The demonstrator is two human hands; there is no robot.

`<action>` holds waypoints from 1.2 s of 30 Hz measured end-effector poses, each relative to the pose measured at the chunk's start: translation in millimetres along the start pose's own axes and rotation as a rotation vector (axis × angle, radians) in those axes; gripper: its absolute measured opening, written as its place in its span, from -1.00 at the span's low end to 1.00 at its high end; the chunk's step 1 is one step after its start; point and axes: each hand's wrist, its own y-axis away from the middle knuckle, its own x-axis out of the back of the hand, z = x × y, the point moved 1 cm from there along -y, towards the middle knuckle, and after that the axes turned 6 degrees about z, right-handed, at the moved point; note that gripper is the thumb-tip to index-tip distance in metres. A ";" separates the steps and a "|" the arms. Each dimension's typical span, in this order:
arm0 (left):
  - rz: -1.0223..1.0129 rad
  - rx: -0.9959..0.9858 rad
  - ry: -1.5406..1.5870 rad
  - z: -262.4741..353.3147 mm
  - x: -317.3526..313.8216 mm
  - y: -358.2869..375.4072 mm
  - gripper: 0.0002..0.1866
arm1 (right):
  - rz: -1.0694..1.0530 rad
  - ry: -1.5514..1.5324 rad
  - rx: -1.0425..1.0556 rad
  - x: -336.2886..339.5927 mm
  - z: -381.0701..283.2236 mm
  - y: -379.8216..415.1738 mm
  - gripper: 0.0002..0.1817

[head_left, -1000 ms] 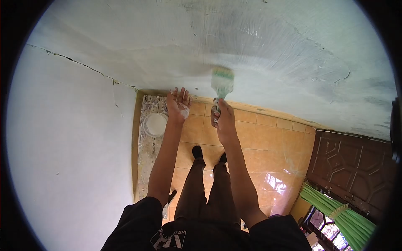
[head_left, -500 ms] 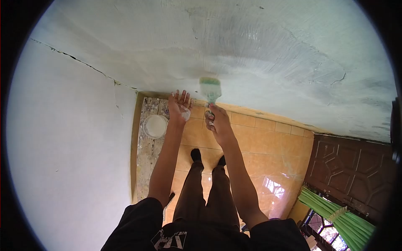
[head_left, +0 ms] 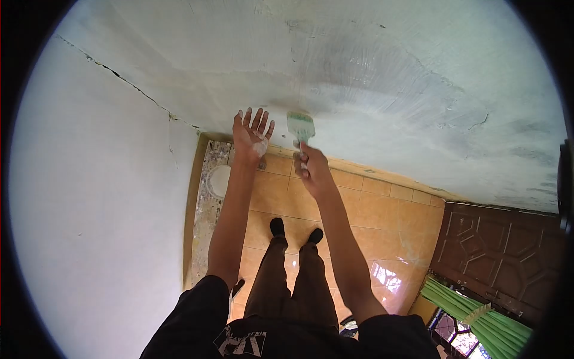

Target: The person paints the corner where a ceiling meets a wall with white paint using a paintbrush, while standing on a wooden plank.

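Note:
My right hand (head_left: 312,166) is closed round the handle of a flat, wide scraper (head_left: 301,124) with whitish and green smears. Its blade points up at the pale plastered wall (head_left: 382,72); whether it touches the surface I cannot tell. To the left, my left hand (head_left: 252,137) is open, palm up and fingers spread, with white paste on the palm near the little finger side. Greyish streaks mark the wall above both hands.
A white tub (head_left: 219,180) stands on a paint-spotted plank (head_left: 206,221) at the left, partly behind my left forearm. A cracked corner (head_left: 140,91) runs up-left. Orange floor tiles (head_left: 376,209), a brown door (head_left: 499,245) and a green curtain (head_left: 472,314) lie right.
My left hand has moved up and slightly left, its fingers more spread, and now covers part of the tub's side. The scraper stays in my right hand, tilted a little differently. The view has shifted slightly.

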 end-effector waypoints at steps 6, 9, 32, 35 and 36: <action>0.013 0.014 0.004 -1.0 5.5 0.1 -0.44 | -0.001 0.066 0.223 -32.9 -28.6 48.6 -0.78; 0.016 0.024 0.007 -1.8 15.1 -3.2 -0.44 | 0.012 0.051 0.088 -15.4 -11.1 37.6 -0.76; -0.025 0.033 -0.039 -21.0 27.8 -3.3 -0.45 | 0.175 0.333 0.381 56.4 67.8 -65.0 -0.55; -0.011 0.047 -0.047 -16.8 35.6 -8.4 -0.46 | 0.224 0.169 0.082 48.1 64.3 -50.4 -0.71; -0.003 0.046 -0.048 -16.9 36.9 -7.0 -0.46 | 0.192 0.130 0.098 37.0 48.6 -45.1 -0.71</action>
